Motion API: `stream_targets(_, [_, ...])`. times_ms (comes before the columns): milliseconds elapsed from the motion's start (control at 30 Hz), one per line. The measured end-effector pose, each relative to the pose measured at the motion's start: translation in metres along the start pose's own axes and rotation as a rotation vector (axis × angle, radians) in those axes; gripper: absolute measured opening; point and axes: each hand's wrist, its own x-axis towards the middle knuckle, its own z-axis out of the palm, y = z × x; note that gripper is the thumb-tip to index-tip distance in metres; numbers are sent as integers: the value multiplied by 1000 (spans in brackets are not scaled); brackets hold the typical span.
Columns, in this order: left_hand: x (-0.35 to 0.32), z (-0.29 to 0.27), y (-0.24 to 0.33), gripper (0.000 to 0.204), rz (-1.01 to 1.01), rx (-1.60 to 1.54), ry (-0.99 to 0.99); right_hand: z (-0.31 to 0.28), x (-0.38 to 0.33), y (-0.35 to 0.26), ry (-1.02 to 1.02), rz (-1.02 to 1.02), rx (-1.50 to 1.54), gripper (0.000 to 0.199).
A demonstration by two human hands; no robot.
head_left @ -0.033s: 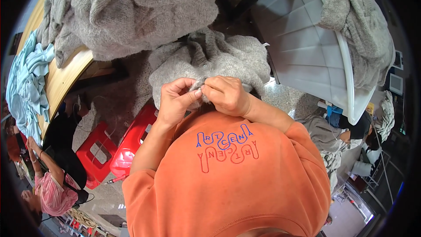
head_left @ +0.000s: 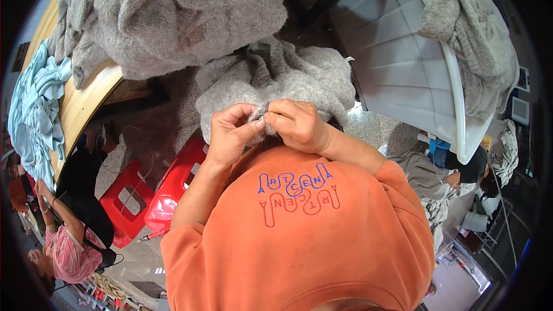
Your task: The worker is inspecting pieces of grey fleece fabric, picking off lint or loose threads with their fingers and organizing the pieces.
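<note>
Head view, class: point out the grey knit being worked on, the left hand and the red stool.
Grey knit (head_left: 299,75), head view, on its bunched middle.
Left hand (head_left: 230,135), head view, on the back of the hand.
Red stool (head_left: 129,201), head view, on its seat rim.

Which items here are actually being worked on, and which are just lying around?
In hand:
- left hand and right hand, both pinching the grey fuzzy knitted garment in the lap

Lying about:
- heap of grey knitwear on the wooden table
- light blue cloth
- red plastic stools
- white plastic bin draped with grey knitwear
</note>
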Motion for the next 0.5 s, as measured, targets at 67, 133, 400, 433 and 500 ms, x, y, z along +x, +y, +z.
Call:
stream_targets(67, [-3, -1, 0, 17, 6, 135, 42, 1, 0, 1, -23, 68, 91, 18])
stream_targets(133, [-5, -2, 0, 17, 39, 209, 74, 2, -1, 2, -30, 122, 155, 20])
stream_targets(400, [-5, -3, -1, 12, 271, 576, 150, 8, -3, 4, -103, 453, 424, 23])
stream_targets(433, [-5, -3, -1, 13, 332, 625, 147, 9, -3, 4, -140, 453, 434, 26])
stream_targets(500, [-5, -3, -2, 15, 440, 748, 164, 9, -3, 6, -187, 454, 432, 26])
